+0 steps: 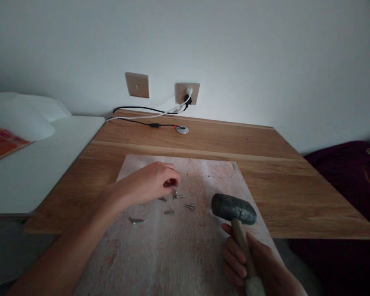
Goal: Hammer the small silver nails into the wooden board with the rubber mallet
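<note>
My right hand point(243, 259) is wrapped round the pale handle of a rubber mallet point(233, 208), whose black head hangs over the right side of a worn, whitish board point(172, 255). At the board's left, my left hand point(160, 181) is closed, thumb and fingertips curled together. Whatever may be pinched there is hidden. Just below those fingertips is a cluster of small metal screws or nails point(179, 196). Other loose ones lie nearby, among them one screw or nail point(189, 206) to the right and another point(137, 221) at lower left. Several small dark dots run in a row across the board's far part.
The board rests on a wooden table point(255, 144) against a white wall. Black and white cables point(148, 117) run along the back to a wall socket point(187, 93). A white surface point(70, 152) adjoins at left, bearing a red package point(3, 144). Dark purple fabric point(342, 164) is at right.
</note>
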Action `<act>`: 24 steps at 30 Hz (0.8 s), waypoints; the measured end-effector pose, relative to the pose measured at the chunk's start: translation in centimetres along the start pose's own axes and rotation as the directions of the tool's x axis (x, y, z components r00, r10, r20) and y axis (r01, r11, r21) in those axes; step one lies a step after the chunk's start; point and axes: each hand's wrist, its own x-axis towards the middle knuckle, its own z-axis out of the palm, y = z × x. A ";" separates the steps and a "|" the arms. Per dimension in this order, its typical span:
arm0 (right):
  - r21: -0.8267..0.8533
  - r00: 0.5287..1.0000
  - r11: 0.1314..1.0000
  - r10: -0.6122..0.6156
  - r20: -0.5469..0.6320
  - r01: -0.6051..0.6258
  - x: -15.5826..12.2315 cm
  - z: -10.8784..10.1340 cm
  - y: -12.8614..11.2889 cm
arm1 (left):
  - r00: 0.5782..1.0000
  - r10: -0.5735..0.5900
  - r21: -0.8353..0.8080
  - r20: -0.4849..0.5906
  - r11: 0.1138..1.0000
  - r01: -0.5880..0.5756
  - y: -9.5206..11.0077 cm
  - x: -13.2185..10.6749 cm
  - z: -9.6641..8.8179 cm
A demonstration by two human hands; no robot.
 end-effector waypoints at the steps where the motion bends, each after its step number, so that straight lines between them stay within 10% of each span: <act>1: -0.016 1.000 1.000 0.000 0.029 0.001 0.0 0.0 -0.2 | 1.000 -0.010 -0.019 -0.007 1.000 0.010 -0.3 -0.1 0.0; 9: -0.242 0.976 0.956 0.195 0.095 -0.167 -1.7 -0.3 -2.7 | 0.996 -0.090 -0.144 0.001 0.986 0.089 -2.2 -0.4 -1.5; 18: -0.285 0.995 0.954 0.091 -0.032 -0.096 -0.5 3.8 -3.5 | 0.985 -0.145 -0.158 -0.091 0.979 0.130 -2.8 -2.3 -2.1; 24: -0.785 0.983 0.607 0.032 0.180 0.123 4.2 7.7 -7.0 | 0.940 -0.249 -0.174 -0.234 0.962 0.212 -2.5 -2.7 -1.0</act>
